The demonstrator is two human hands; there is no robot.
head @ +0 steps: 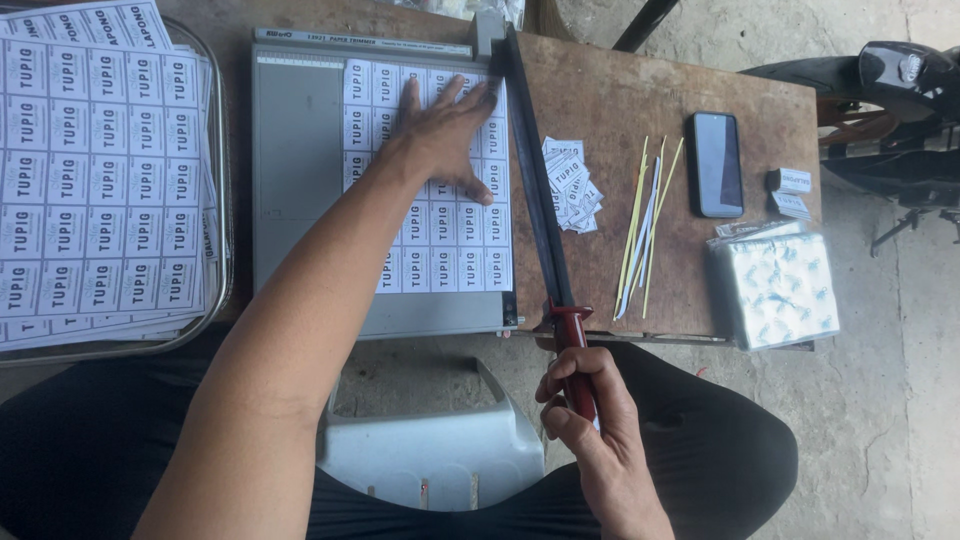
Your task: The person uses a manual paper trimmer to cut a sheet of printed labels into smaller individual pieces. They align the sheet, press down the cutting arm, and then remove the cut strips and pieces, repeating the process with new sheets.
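Head view — left hand on white label sheet

Looks like a little home print-and-cut workshop going on here, with a paper trimmer sitting on a worn wooden counter over bare concrete floor, label sheets stacking up alongside.

Left hand flat on label sheet, right hand gripping trimmer handle

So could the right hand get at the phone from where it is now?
Probably yes, once freed: the right hand is gripping the trimmer handle, and the phone lies face up on open table beyond the sticks, nothing covering it.
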